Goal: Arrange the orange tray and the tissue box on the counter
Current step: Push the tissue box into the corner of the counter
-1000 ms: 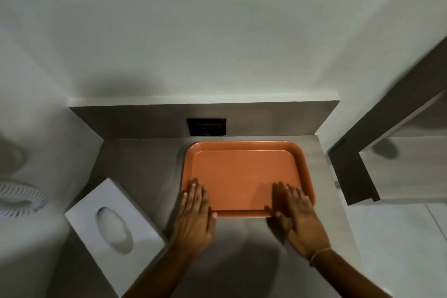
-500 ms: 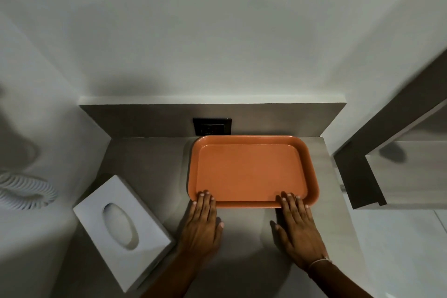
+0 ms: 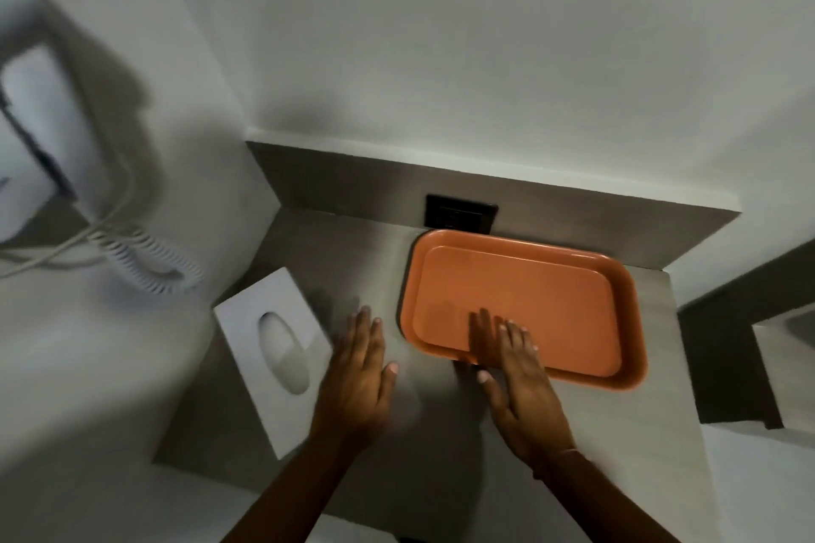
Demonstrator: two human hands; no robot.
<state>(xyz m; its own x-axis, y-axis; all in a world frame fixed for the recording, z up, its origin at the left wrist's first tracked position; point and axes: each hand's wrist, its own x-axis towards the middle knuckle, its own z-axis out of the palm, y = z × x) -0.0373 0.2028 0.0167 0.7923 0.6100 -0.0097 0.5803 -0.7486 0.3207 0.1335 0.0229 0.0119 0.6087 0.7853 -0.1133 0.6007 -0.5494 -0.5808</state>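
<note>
The orange tray point(image 3: 551, 304) lies flat on the grey counter point(image 3: 432, 445), its far edge against the backsplash at the back right. A white tissue box point(image 3: 273, 348) with an oval opening sits at the counter's left edge, turned at an angle. My left hand point(image 3: 357, 379) hovers open over the bare counter between the box and the tray, touching neither. My right hand point(image 3: 520, 379) is open and flat, its fingers over the tray's near left corner.
A black wall socket point(image 3: 461, 214) sits in the backsplash just behind the tray. A white wall-mounted appliance with a coiled cord point(image 3: 145, 260) hangs on the left wall above the box. A darker cabinet edge point(image 3: 727, 366) borders the counter on the right.
The view has swung left. The tray now sits against the backsplash. Both hands came off its near edge and shifted left; the left hand is now off the tray, nearer the tissue box.
</note>
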